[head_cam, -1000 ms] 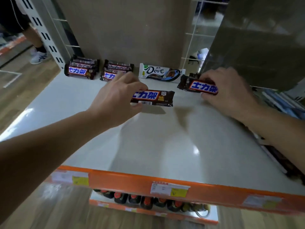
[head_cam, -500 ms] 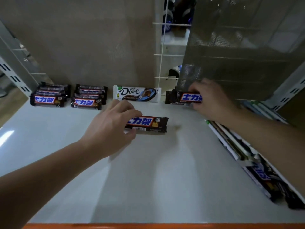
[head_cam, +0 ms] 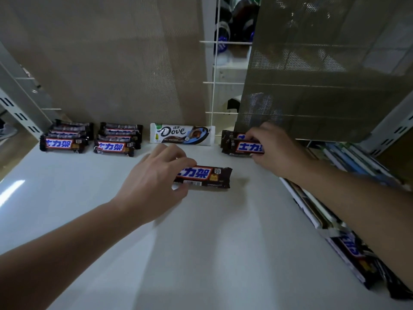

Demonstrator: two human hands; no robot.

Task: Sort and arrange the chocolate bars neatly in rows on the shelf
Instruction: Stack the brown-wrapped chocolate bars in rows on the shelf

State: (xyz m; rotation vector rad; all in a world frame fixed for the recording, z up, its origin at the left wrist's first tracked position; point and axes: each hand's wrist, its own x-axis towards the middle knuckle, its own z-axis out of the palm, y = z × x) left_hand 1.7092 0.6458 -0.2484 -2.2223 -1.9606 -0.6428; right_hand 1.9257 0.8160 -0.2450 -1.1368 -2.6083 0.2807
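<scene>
Choc bar point(head_cam: 207, 178) gripped (L hand point(head_cam: 154, 179)).

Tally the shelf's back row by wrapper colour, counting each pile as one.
Brown: 3, the left pile, the second pile, and the right pile gripped by the right hand.
White: 1, the Dove bar.
Total: 4.
</scene>
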